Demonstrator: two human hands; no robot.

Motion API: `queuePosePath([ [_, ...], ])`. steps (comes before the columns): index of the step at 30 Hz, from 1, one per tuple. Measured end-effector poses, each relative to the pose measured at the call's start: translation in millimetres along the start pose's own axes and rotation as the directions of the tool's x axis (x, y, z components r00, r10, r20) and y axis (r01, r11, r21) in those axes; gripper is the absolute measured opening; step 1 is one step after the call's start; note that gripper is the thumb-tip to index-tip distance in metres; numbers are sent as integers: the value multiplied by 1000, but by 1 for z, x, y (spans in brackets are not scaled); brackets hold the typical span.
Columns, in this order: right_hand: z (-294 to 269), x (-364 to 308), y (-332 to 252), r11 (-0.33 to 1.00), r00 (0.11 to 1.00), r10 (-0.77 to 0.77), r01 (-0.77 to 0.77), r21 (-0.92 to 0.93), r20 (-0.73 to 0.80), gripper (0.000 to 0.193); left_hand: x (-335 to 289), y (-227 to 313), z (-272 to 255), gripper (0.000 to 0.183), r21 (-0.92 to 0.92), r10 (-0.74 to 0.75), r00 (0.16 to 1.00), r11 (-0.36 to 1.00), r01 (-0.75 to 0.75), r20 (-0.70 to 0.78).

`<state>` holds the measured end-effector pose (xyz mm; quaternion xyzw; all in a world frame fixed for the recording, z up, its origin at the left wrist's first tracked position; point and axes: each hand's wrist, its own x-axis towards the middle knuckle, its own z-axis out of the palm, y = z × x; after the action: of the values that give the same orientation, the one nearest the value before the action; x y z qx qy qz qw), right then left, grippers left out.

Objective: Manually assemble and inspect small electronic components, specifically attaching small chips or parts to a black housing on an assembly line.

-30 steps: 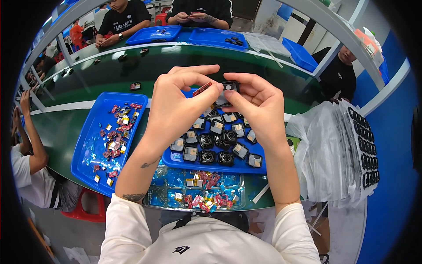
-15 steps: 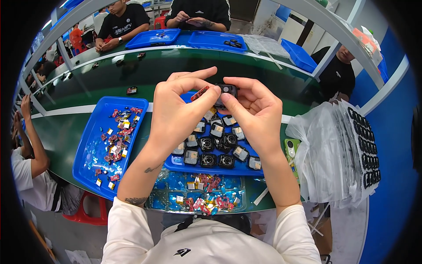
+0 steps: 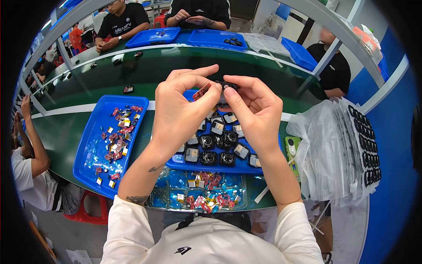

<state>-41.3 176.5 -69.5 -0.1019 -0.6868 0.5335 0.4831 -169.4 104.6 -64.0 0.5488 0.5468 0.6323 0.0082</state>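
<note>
My two hands meet above a blue tray (image 3: 206,168) of black square watch cases (image 3: 218,127). In my left hand (image 3: 182,103), a small red circuit board (image 3: 201,91) is pinched between thumb and fingers. My right hand (image 3: 257,110) grips a black watch case (image 3: 228,85) by its side, mostly hidden behind the thumb and fingers. The left fingertips touch or nearly touch the case's left edge. Some cases in the tray show a round dial-like face, others a pale square patch.
Left stands a blue tray (image 3: 94,145) of red boards and small batteries. A clear compartment tray (image 3: 211,191) with similar parts is nearest me. On the right are a green phone (image 3: 291,147) and plastic-wrapped stacked sheets (image 3: 329,149). A green conveyor (image 3: 176,66) runs beyond; co-workers sit around it.
The watch case has tilted in my fingers, showing less of its face. Pieces on the conveyor have shifted slightly left. The co-worker at the far right has straightened up.
</note>
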Motion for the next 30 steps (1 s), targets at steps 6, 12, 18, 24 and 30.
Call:
queuePosePath([
  [6,-1,0,4,998,997,-53,54,22,-49,17,-3,3,3,9,72,61,998,996,-59,-19],
  [12,-5,1,7,997,992,-80,82,12,-98,14,-5,0,8,10,86,87,996,993,-85,-17],
  [18,-5,1,3,995,991,-22,34,97,-130,14,-6,6,5,11,85,120,993,989,-119,-14],
  [24,-8,6,1,982,992,44,-20,190,-121,15,-5,6,2,10,16,154,986,988,-154,-57],
  [30,-12,8,1,988,991,-20,39,147,-132,14,-3,19,-8,15,-216,-235,941,933,289,243],
])
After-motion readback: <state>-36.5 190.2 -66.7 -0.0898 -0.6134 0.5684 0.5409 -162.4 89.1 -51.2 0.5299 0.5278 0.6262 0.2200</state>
